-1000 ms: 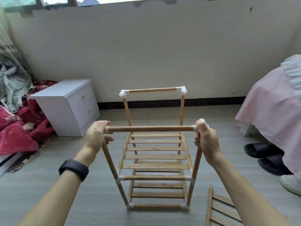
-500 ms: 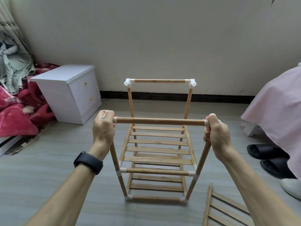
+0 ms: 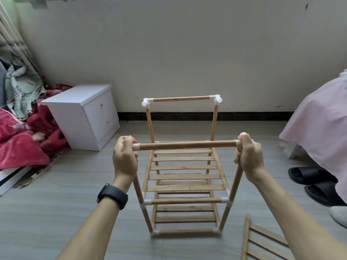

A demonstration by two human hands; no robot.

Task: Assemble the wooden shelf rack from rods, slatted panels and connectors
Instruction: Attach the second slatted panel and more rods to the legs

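Observation:
The wooden shelf rack stands upright on the floor in front of me, with two slatted panels fitted and white connectors at its joints. Its near top rod runs level between my hands. My left hand grips the white connector at the rod's left end, over the left front upright. My right hand grips the white connector at the right end, over the right front upright. The far top rod sits between two white corner connectors. A loose slatted panel lies on the floor at the lower right.
A white two-drawer cabinet stands at the left by the wall. Red blankets are piled further left. A pink-covered bed fills the right edge, with black slippers on the floor beside it.
My left hand has closed over the connector at the rod's left end, which now sits on the left upright. The view tilted down and back up slightly. The rack has stayed where it was.

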